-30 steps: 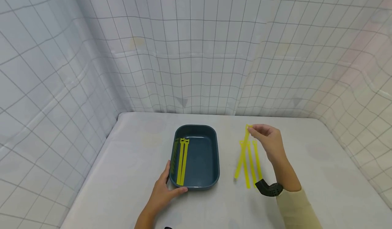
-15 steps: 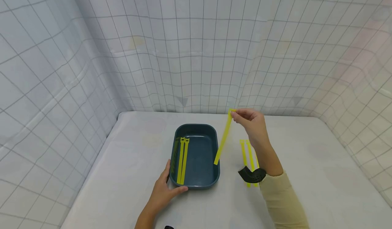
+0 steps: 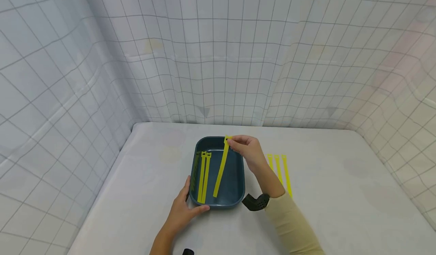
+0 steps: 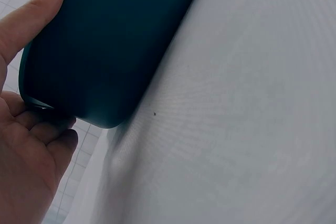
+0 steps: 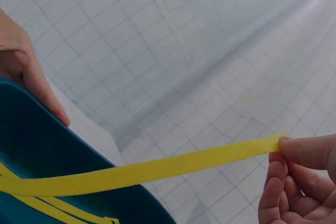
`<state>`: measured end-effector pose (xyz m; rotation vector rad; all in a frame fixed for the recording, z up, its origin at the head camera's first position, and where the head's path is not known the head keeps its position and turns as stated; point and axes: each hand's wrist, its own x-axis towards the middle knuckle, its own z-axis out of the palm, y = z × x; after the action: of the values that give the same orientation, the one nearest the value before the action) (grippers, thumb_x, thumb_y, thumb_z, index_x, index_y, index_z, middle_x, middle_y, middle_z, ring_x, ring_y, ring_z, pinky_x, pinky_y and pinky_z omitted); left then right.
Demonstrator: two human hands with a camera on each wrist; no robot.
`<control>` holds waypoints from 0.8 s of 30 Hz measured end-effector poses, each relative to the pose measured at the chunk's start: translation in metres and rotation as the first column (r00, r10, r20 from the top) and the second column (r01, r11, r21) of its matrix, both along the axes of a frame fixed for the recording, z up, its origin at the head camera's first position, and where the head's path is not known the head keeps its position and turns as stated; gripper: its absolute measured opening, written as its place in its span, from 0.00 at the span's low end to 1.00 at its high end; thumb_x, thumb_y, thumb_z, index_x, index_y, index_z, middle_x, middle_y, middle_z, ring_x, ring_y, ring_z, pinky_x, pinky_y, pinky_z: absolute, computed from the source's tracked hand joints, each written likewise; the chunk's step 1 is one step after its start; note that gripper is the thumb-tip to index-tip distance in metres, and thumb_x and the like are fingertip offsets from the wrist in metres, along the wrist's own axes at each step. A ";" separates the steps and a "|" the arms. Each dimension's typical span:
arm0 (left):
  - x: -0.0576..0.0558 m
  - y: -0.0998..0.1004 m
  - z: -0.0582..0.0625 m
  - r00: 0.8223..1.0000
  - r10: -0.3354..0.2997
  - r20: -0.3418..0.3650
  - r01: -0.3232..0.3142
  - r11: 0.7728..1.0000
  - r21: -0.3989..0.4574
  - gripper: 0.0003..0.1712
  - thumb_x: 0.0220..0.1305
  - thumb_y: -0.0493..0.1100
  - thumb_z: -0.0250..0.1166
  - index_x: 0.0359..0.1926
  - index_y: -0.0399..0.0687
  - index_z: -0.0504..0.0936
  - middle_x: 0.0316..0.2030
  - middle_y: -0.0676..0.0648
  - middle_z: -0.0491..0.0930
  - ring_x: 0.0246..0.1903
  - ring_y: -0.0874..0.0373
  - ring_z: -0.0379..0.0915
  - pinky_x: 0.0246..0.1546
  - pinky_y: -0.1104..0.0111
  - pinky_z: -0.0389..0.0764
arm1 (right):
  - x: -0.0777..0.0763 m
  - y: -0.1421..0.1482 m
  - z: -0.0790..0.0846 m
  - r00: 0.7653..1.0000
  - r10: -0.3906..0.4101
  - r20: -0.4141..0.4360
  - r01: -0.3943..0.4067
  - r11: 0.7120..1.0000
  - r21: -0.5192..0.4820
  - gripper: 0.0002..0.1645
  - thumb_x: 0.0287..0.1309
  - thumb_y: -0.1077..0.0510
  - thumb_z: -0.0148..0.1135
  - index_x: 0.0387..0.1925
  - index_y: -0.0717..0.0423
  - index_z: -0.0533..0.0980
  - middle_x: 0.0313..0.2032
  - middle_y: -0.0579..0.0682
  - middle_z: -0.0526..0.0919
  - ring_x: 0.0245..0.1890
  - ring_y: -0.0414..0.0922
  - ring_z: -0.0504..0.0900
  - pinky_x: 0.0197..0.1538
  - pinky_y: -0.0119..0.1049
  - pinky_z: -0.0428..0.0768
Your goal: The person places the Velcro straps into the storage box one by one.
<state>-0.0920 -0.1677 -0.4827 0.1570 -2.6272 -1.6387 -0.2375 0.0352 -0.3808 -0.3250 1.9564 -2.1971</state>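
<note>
A dark teal tray (image 3: 234, 183) stands on the white table, its near left corner held by my left hand (image 3: 179, 212). In the left wrist view, the thumb lies along the rim of the tray (image 4: 113, 40) while the other fingers bend against its side. Between thumb and fingertips, my right hand (image 3: 250, 151) pinches the slotted head of a yellow hook-and-loop cable tie (image 3: 221, 168). This tie slants down over the tray's middle. Two more yellow ties (image 3: 206, 179) lie side by side along the tray's left wall, which mirrors them faintly.
Several yellow cable ties (image 3: 286, 171) lie in a row right of the tray, partly hidden by the right forearm. A black wrist camera (image 3: 256, 202) sits on that arm. White grid-patterned curtains (image 3: 218, 58) surround the table at the back and sides.
My right hand has carried its cable tie leftward from the row on the table to over the tray, rising and then lowering. The left hand has stayed at the tray's corner.
</note>
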 end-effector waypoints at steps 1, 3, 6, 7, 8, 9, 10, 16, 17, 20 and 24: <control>0.000 0.000 0.000 1.000 -0.001 -0.003 0.001 1.000 -0.001 0.66 0.39 0.54 0.76 0.71 0.42 0.43 0.69 0.41 0.47 0.66 0.46 0.46 0.61 0.55 0.57 | 0.000 -0.003 -0.004 1.000 0.004 0.013 -0.004 1.000 0.001 0.14 0.54 0.61 0.65 0.39 0.69 0.78 0.31 0.49 0.82 0.35 0.49 0.80 0.41 0.32 0.79; -0.001 0.000 0.000 1.000 -0.001 -0.007 0.001 1.000 -0.004 0.66 0.39 0.54 0.77 0.71 0.42 0.44 0.69 0.41 0.47 0.66 0.46 0.46 0.61 0.55 0.57 | 0.000 -0.010 -0.011 0.999 0.013 0.036 -0.012 1.000 -0.002 0.14 0.54 0.61 0.65 0.39 0.69 0.78 0.31 0.49 0.82 0.34 0.46 0.80 0.43 0.35 0.79; -0.001 0.000 0.000 1.000 -0.004 -0.019 0.004 1.000 -0.008 0.66 0.39 0.53 0.77 0.71 0.41 0.44 0.69 0.39 0.48 0.66 0.45 0.46 0.61 0.55 0.57 | 0.000 -0.019 -0.021 0.998 0.022 0.057 -0.022 1.000 -0.006 0.13 0.54 0.61 0.65 0.38 0.69 0.79 0.31 0.49 0.82 0.31 0.44 0.79 0.47 0.41 0.78; -0.001 0.000 0.000 1.000 -0.004 -0.021 0.004 1.000 -0.008 0.66 0.39 0.52 0.77 0.71 0.40 0.44 0.69 0.39 0.48 0.66 0.45 0.46 0.61 0.55 0.57 | 0.001 -0.022 -0.024 0.998 0.020 0.060 -0.021 1.000 0.003 0.13 0.54 0.61 0.65 0.38 0.68 0.79 0.31 0.49 0.82 0.31 0.43 0.79 0.46 0.41 0.78; -0.001 0.000 0.000 1.000 -0.005 -0.024 0.005 1.000 -0.006 0.66 0.39 0.52 0.77 0.71 0.40 0.44 0.68 0.39 0.48 0.66 0.45 0.47 0.61 0.54 0.57 | 0.000 -0.024 -0.027 0.997 0.019 0.070 -0.019 1.000 0.008 0.13 0.54 0.62 0.65 0.38 0.68 0.79 0.31 0.49 0.82 0.30 0.43 0.78 0.46 0.41 0.78; -0.001 0.000 0.000 1.000 -0.005 -0.027 0.005 1.000 -0.005 0.66 0.39 0.52 0.77 0.71 0.40 0.44 0.68 0.39 0.48 0.66 0.45 0.47 0.61 0.54 0.57 | 0.000 -0.026 -0.030 0.997 0.017 0.079 -0.019 1.000 0.018 0.12 0.54 0.62 0.65 0.37 0.68 0.79 0.30 0.49 0.82 0.30 0.43 0.78 0.46 0.41 0.78; -0.001 0.000 0.000 1.000 -0.006 -0.027 0.006 1.000 -0.001 0.65 0.39 0.52 0.77 0.71 0.40 0.44 0.68 0.39 0.49 0.66 0.45 0.47 0.61 0.54 0.57 | -0.001 -0.028 -0.033 0.996 0.014 0.087 -0.017 0.999 0.032 0.12 0.53 0.61 0.65 0.37 0.68 0.80 0.30 0.50 0.82 0.30 0.44 0.79 0.44 0.39 0.79; -0.001 0.000 -0.001 1.000 -0.006 -0.025 0.006 1.000 0.003 0.65 0.40 0.52 0.76 0.71 0.41 0.44 0.69 0.40 0.48 0.66 0.45 0.47 0.61 0.54 0.57 | -0.014 -0.040 -0.055 0.993 -0.003 0.119 -0.013 0.991 0.136 0.14 0.53 0.59 0.66 0.38 0.66 0.81 0.31 0.50 0.82 0.32 0.48 0.79 0.44 0.41 0.79; -0.001 0.000 -0.001 1.000 -0.007 -0.026 0.007 1.000 0.002 0.65 0.40 0.52 0.76 0.71 0.41 0.44 0.69 0.40 0.48 0.66 0.45 0.47 0.61 0.54 0.57 | -0.017 -0.041 -0.058 0.993 -0.009 0.118 -0.010 0.987 0.160 0.14 0.53 0.58 0.66 0.38 0.66 0.81 0.31 0.50 0.82 0.31 0.46 0.79 0.43 0.42 0.79; -0.001 0.000 -0.001 1.000 -0.010 -0.028 0.010 1.000 -0.001 0.65 0.40 0.53 0.76 0.71 0.42 0.44 0.69 0.40 0.48 0.66 0.46 0.47 0.61 0.54 0.57 | -0.024 -0.044 -0.064 0.995 -0.025 0.100 0.001 0.972 0.236 0.14 0.54 0.57 0.65 0.37 0.65 0.81 0.31 0.50 0.83 0.29 0.42 0.78 0.40 0.39 0.80; -0.001 0.001 -0.001 1.000 -0.001 -0.024 0.001 1.000 0.005 0.66 0.39 0.54 0.76 0.71 0.42 0.44 0.69 0.42 0.49 0.66 0.47 0.47 0.60 0.55 0.56 | -0.030 -0.048 -0.064 0.996 -0.028 0.081 0.002 0.953 0.302 0.12 0.54 0.59 0.65 0.36 0.65 0.82 0.30 0.51 0.83 0.29 0.43 0.79 0.40 0.41 0.80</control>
<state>-0.0925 -0.1672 -0.4833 0.1353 -2.6063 -1.6363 -0.2674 -0.0128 -0.4449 -0.1683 2.2095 -1.8457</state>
